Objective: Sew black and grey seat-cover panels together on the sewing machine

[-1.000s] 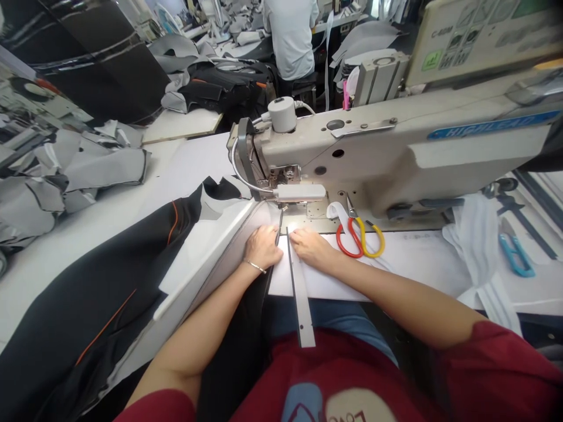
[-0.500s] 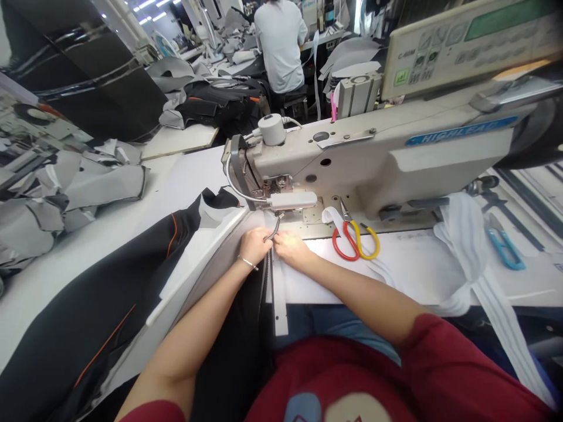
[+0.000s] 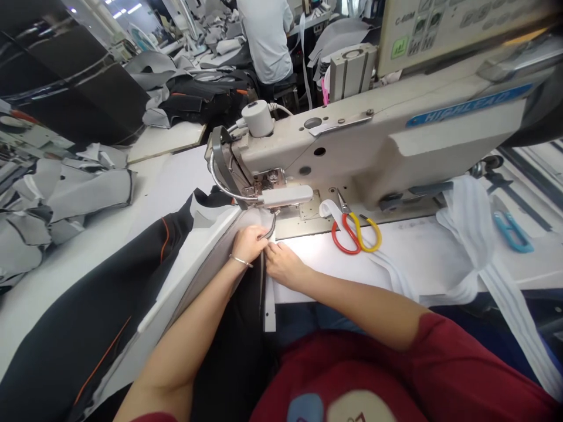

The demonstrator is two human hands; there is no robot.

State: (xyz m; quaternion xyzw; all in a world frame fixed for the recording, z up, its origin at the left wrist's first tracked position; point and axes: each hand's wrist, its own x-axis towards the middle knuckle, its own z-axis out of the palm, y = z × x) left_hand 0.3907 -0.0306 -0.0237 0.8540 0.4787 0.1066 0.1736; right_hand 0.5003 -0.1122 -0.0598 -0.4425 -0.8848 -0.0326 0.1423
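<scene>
My left hand (image 3: 248, 243), with a bracelet at the wrist, is closed on the edge of a grey and black fabric piece (image 3: 209, 261) just in front of the sewing machine (image 3: 352, 143). A dark edging strip (image 3: 273, 225) curves from its fingers up toward the presser foot area. Just right of and below it, my right hand (image 3: 285, 265) pinches the same fabric edge, its fingertips partly hidden. The rest of the piece, black with orange lines (image 3: 97, 293), spreads to the left and hangs over my lap.
Red and yellow handled scissors (image 3: 356, 231) lie right of my hands, by a white tape (image 3: 468, 234). Blue-handled snips (image 3: 512, 231) are farther right. Grey fabric pieces (image 3: 83, 193) are heaped at the left. A person in a white shirt (image 3: 266, 38) is beyond the machine.
My right hand has slid slightly down the fabric edge, toward my body. The left keeps its grip. The whole view has shifted a little.
</scene>
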